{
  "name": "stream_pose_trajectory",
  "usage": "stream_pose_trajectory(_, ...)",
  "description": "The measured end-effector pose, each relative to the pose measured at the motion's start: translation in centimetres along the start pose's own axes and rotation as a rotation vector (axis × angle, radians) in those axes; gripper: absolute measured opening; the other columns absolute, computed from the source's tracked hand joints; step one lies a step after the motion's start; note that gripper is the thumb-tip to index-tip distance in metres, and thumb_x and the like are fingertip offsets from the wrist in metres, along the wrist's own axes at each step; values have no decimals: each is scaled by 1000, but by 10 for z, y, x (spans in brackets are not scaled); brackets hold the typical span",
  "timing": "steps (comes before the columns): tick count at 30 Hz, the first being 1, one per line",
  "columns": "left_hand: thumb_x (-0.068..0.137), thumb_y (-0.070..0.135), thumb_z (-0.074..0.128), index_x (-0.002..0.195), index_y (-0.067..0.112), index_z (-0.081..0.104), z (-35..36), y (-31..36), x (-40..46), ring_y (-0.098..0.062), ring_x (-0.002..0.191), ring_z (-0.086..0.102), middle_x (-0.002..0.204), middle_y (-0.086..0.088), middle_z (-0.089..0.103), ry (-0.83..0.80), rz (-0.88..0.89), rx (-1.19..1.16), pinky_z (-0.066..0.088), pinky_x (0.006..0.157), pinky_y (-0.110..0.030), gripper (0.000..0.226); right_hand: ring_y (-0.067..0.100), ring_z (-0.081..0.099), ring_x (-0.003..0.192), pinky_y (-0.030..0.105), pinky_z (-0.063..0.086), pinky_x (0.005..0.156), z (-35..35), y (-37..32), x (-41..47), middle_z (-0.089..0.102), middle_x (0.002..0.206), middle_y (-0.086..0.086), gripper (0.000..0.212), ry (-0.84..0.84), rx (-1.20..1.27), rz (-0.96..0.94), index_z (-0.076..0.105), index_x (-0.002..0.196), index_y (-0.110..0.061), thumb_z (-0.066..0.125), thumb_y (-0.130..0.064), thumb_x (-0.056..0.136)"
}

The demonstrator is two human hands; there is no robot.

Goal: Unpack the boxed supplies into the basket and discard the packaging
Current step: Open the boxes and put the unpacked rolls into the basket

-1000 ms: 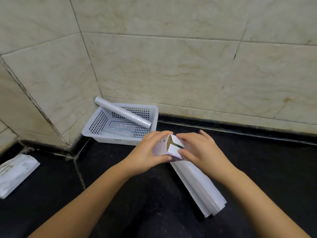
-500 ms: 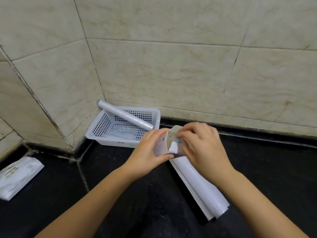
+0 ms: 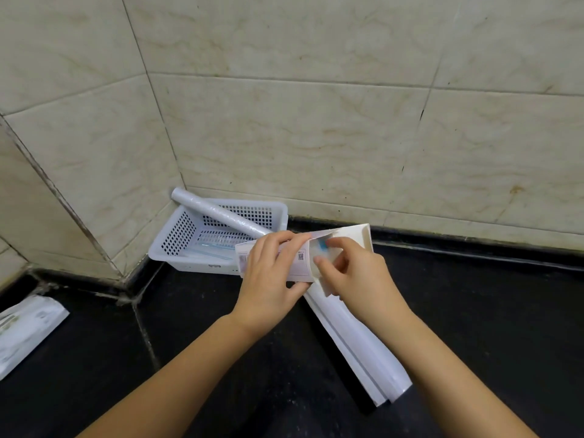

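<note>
A small white carton with a barcode label is held sideways above the black counter, its end flap standing open on the right. My left hand grips the carton's body. My right hand has its fingertips inside the open end, pinching a clear packet with a blue part. Behind the carton sits a white perforated basket in the tiled corner. A wrapped white roll leans across the basket, and clear packets lie on its floor.
A long white box lies flat on the counter under my right wrist, running toward the front. A white sealed pouch lies at the far left. Tiled walls close the back and left side.
The carton's end flap has swung open. My right fingers have moved from the flap into the opening. Both hands and the carton have shifted slightly up and right.
</note>
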State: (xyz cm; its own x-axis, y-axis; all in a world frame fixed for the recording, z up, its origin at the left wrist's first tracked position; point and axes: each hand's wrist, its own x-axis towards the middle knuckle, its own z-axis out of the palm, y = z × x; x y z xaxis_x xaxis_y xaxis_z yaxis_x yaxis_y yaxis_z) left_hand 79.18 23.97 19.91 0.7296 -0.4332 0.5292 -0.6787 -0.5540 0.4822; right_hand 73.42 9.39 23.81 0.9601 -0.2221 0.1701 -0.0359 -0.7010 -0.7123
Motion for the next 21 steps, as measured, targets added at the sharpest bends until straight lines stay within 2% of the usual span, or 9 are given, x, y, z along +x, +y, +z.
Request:
stream_pose_trajectory(3,68,15,74,127,19,49,3,6,1,-26,115,46,122,-8,53,73,26,56,38,98,-39,64,9,52,70,24,44,59,8,-4,4,53,78,-13,33,73,-54,-56,50,115,-22,59,-29,84)
stream_pose_trajectory(6,69,14,74,127,17,52,4,7,0,-26,114,46,120,-9,53,63,4,58,40,97,-40,63,10,51,74,29,48,62,10,-3,8,53,89,-9,26,91,-109,-81,51,107,-23,58,-31,84)
stream_pose_trajectory(8,69,12,74,127,17,52,5,7,-1,-23,113,43,119,-9,52,43,-1,36,41,97,-38,62,11,47,68,25,41,55,11,0,12,49,82,-7,16,42,-120,-70,54,98,-21,56,-30,84)
stream_pose_trajectory(10,68,9,75,124,15,54,6,6,-2,-27,112,46,117,-11,52,23,25,55,43,96,-42,60,9,39,60,21,28,48,12,2,17,41,71,-9,7,-37,-131,-53,53,80,-24,52,-28,85)
stream_pose_trajectory(13,68,12,74,125,19,51,8,3,-2,-25,112,43,118,-10,51,-9,32,57,44,95,-44,61,8,35,55,22,24,47,13,5,21,38,72,-8,26,-85,-175,-64,46,61,-31,51,-25,86)
stream_pose_trajectory(15,71,18,73,128,24,46,10,1,-2,-17,112,37,119,-6,49,-21,16,50,42,95,-41,63,7,39,64,22,29,50,10,6,21,37,79,-9,17,-80,-210,-84,56,70,-25,52,-24,87)
stream_pose_trajectory(18,74,26,72,132,26,45,12,-7,-1,-17,114,38,122,-1,47,-50,-26,62,40,98,-39,64,19,50,82,29,38,60,3,14,21,50,88,-1,12,-75,-235,-110,62,87,-19,52,-23,90)
stream_pose_trajectory(21,75,33,71,133,30,42,14,-22,-5,-13,113,37,120,3,45,-80,-49,51,36,97,-31,65,21,64,73,31,43,56,-6,27,22,63,80,3,15,-136,-197,-45,53,82,-16,48,-23,93)
